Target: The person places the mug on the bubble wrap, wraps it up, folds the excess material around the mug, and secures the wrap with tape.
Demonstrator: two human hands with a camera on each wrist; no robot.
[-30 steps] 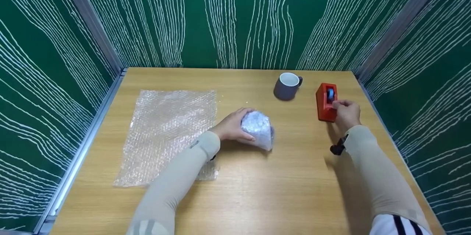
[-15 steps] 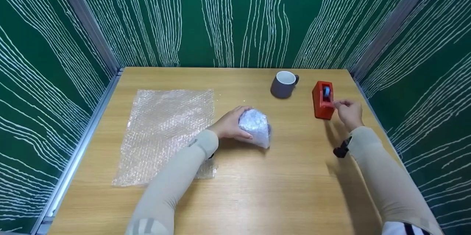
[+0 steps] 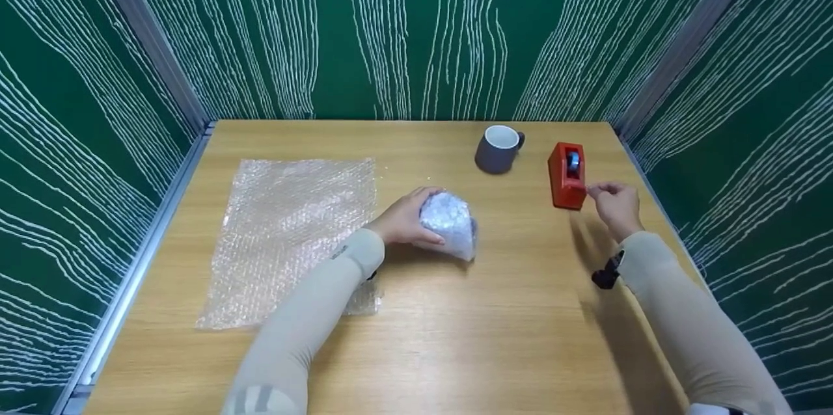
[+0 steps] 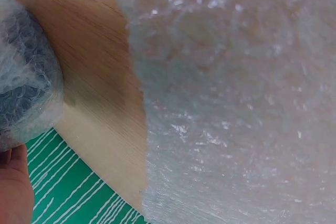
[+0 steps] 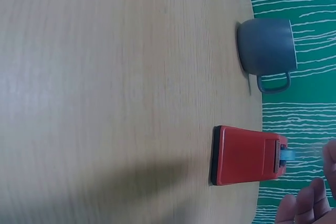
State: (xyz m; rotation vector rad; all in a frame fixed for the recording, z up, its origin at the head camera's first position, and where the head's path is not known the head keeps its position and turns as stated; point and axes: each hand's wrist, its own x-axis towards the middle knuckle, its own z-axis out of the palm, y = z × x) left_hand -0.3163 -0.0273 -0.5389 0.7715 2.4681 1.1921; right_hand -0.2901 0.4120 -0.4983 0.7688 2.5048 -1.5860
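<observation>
My left hand (image 3: 402, 220) grips a bundle of bubble wrap (image 3: 450, 225) from its left side, near the middle of the table. Through the clear layers, the left wrist view shows something dark grey inside the wrapped bundle (image 4: 26, 72). At the right, my right hand (image 3: 617, 208) pinches the free end of a strip of clear tape (image 5: 308, 152). That strip runs from a red tape dispenser (image 3: 565, 181), which stands upright just left of my fingertips. A blue-rimmed roll (image 3: 573, 161) sits in the dispenser's top.
A flat sheet of bubble wrap (image 3: 293, 226) lies on the left of the wooden table (image 3: 455, 350), partly under my left forearm. Behind the bundle stands a dark grey mug (image 3: 498, 151), white inside. Green walls with white lines (image 3: 364, 31) enclose the table's back and sides.
My right hand has drawn back from the dispenser, slightly right and toward me, pulling the tape out with it. My left hand keeps its grip on the wrapped bundle. The head view has shifted slightly.
</observation>
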